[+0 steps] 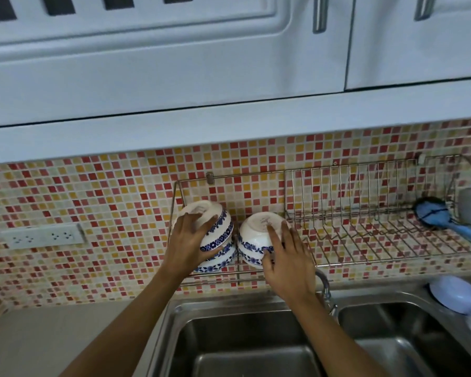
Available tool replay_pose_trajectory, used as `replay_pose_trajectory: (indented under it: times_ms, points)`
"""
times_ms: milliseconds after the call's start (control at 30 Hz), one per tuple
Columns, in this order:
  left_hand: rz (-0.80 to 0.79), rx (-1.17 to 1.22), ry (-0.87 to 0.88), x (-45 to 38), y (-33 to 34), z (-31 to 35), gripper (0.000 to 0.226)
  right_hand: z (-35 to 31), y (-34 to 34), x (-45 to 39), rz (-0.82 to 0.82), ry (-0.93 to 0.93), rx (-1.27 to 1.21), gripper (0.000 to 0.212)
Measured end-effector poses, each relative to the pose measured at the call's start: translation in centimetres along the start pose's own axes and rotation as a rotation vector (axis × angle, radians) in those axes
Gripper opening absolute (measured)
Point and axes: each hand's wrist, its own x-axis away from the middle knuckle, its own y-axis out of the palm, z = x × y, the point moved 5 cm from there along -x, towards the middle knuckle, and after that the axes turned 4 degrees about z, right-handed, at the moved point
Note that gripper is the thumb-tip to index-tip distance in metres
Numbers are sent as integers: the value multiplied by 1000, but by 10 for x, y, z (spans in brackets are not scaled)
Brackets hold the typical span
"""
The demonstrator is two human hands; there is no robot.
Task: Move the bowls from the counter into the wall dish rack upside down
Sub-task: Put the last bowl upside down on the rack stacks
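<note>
You are facing a mosaic-tiled wall [114,191] of red, orange and cream squares beneath pale cabinets [174,63], with a steel double sink [245,346] below. A wire wall dish rack [365,235] hangs on the tiles and runs from above the sink out to the right.

From the head camera, your left hand [186,240] is wrapped around the upper bowl [215,224] of the left stack, fingers spread over its upturned base and side; that blue-patterned bowl sits upside down, slightly tilted, on another inverted bowl [218,261] at the rack's left end. Your right hand [286,257] lies on the neighbouring stack of inverted bowls [256,235], fingers extended flat against the top one, thumb at its rim. The two stacks stand just beside each other. A blue brush [441,219] lies at the rack's right end.
</note>
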Motion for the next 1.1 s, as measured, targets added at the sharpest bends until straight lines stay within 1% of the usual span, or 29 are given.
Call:
replay_pose_trajectory:
  times_ms: [267, 500, 600, 833, 933, 1100]
  points:
    - [-70, -42, 79, 2, 15, 3, 79, -1, 0, 1, 12, 7, 24, 60]
    - [-220, -18, 100, 1, 25, 4, 91, -2, 0, 1, 12, 3, 32, 60]
    - [-236, -8, 97, 1, 26, 3, 94, -2, 0, 1, 12, 7, 21, 60]
    - [-239, 38, 83, 3, 24, 3, 94, -4, -3, 2, -23, 16, 26, 61]
    - [-246, 45, 77, 4, 24, 3, 89, -5, -5, 2, -43, 17, 26, 61]
    - [-203, 60, 81, 10, 23, 4, 70, -6, -6, 3, -74, 14, 37, 63]
